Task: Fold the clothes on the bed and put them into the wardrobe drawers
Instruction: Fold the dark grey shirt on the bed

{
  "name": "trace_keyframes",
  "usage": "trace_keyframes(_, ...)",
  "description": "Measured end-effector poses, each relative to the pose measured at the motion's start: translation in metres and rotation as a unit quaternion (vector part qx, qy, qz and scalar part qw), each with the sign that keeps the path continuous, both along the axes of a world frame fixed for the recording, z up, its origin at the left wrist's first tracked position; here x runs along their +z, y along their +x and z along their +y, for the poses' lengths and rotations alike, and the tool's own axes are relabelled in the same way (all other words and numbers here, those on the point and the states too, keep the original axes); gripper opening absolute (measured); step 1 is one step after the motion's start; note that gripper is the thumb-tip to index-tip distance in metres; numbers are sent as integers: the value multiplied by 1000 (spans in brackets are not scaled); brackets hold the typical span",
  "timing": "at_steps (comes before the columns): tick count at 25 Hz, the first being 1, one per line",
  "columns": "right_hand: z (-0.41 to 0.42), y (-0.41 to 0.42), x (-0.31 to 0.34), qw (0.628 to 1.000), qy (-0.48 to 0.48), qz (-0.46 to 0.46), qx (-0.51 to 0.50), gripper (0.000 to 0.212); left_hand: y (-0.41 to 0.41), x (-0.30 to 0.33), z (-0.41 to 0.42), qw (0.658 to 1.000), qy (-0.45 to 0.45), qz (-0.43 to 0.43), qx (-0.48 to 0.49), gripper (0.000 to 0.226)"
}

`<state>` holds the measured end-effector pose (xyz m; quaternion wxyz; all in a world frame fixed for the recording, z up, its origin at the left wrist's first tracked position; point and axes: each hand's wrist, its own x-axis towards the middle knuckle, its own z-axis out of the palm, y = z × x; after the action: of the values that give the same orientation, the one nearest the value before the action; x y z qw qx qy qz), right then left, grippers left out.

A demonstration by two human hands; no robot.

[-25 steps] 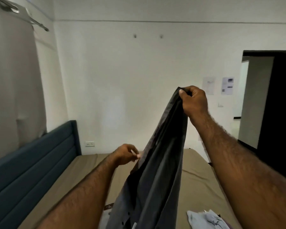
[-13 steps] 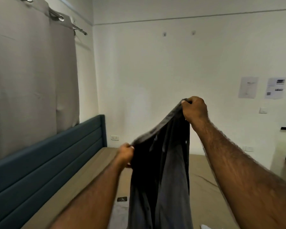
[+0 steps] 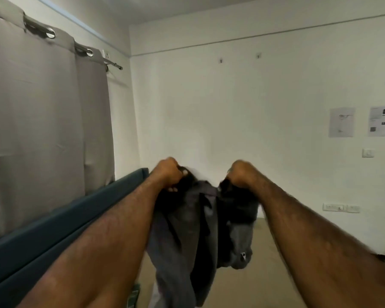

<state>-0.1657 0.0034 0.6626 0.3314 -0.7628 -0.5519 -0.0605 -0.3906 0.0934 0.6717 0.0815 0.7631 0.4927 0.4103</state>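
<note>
A dark grey garment (image 3: 196,236) hangs in the air in front of me, above the bed (image 3: 253,274) with its tan sheet. My left hand (image 3: 168,172) grips its top edge on the left. My right hand (image 3: 240,172) grips the top edge on the right, at about the same height. The cloth sags and bunches between the two fists and falls out of the bottom of the view. The wardrobe and its drawers are out of sight.
A blue padded headboard (image 3: 60,227) runs along the left, with grey curtains (image 3: 42,130) above it. A white wall with two papers (image 3: 362,122) and a light switch (image 3: 367,152) lies ahead. A bit of another cloth (image 3: 135,294) lies low on the bed.
My right hand came down and my left hand rose, so both now hold the garment's top edge level. The view turned left and the doorway went out of frame.
</note>
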Motion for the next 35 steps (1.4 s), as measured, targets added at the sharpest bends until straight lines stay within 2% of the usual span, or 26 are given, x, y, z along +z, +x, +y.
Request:
trace_keyframes(1,-6,3,9,998,38,42,-15,29,-4,6,0,996,-31,-71,44,27)
trace_keyframes(2,-9,7,20,981,174,89,-13,26,-7,14,0,974,41,-213,61,25)
trace_keyframes(3,-18,4,27,937,328,119,-7,22,-10,19,-1,941,149,-297,64,21)
trace_keyframes(4,-22,5,27,905,411,108,-1,18,-11,22,1,938,191,-288,43,19)
trace_keyframes(5,-22,5,25,911,404,78,5,15,-12,21,1,965,178,-193,19,16)
trace_keyframes(6,-16,9,11,949,310,53,29,16,-11,14,1,994,91,-56,-2,14)
trace_keyframes(7,-19,11,-11,988,129,69,41,20,-12,-5,3,998,-41,45,16,17)
trace_keyframes(8,-21,18,-26,989,-2,136,49,20,-15,-16,6,989,-130,52,44,19)
trace_keyframes(9,-21,22,-37,974,-55,213,58,19,-23,-25,8,984,-169,4,50,22)
trace_keyframes(10,-21,26,-39,955,-25,288,69,19,-25,-27,6,980,-182,-81,23,24)
trace_keyframes(11,-17,23,-38,944,29,316,88,20,-29,-30,5,968,-187,-169,-10,24)
trace_keyframes(13,-16,5,-32,932,72,332,130,21,-29,-28,-3,942,-208,-260,-50,22)
trace_keyframes(17,-21,-35,-64,896,66,406,166,25,-16,-48,-38,932,-233,-270,-72,23)
trace_keyframes(19,-22,-54,-85,886,65,425,173,25,-15,-68,-50,907,-282,-303,-74,26)
trace_keyframes(22,-34,-87,-118,872,72,436,211,15,-22,-108,-61,864,-354,-342,-104,27)
trace_keyframes(23,-40,-95,-123,869,75,436,220,12,-24,-116,-66,861,-359,-343,-113,28)
trace_keyframes(26,-40,-111,-161,869,68,449,198,10,-35,-162,-71,856,-384,-314,-142,45)
trace_keyframes(28,-49,-120,-187,866,54,465,176,12,-46,-191,-77,845,-391,-329,-157,54)
trace_keyframes(30,-44,-138,-224,854,41,496,150,13,-59,-234,-68,836,-394,-336,-181,34)
trace_keyframes(32,-48,-154,-252,834,33,532,142,16,-70,-265,-64,849,-375,-318,-193,11)
trace_keyframes(33,-50,-159,-265,820,23,556,137,17,-74,-276,-65,853,-368,-311,-201,10)
trace_keyframes(35,-48,-182,-294,799,9,589,119,17,-96,-306,-55,837,-388,-310,-229,19)
